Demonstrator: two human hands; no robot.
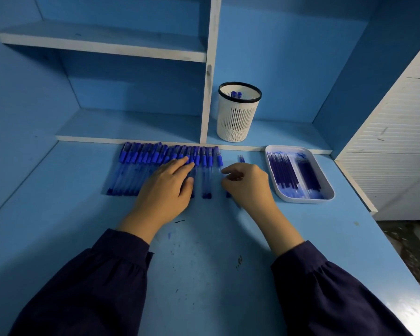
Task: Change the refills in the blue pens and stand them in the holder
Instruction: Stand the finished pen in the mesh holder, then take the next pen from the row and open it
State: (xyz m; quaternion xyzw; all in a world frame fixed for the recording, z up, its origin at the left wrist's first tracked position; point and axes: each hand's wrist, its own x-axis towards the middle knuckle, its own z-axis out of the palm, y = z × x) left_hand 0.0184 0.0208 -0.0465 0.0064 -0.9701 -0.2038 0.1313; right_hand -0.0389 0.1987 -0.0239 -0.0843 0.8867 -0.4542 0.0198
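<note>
Left hand [166, 190] flat on pens [141, 166] — right hand [249, 185] curled.

My sleeves [95, 287] are dark navy; pens [155, 156] blue-capped, clear-barrelled; holder [237, 117] white, slotted, black-rimmed; tray [301, 201] white; desk [204, 263] blue.

Dim, bluish light. Glare on the desk [407, 309] at lower right, shadow under the shelf [102, 44]. Wide-angle distortion bends the edges.

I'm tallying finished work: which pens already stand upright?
The two pens whose tops show inside the white holder; the rest lie flat in a row on the desk.
</note>
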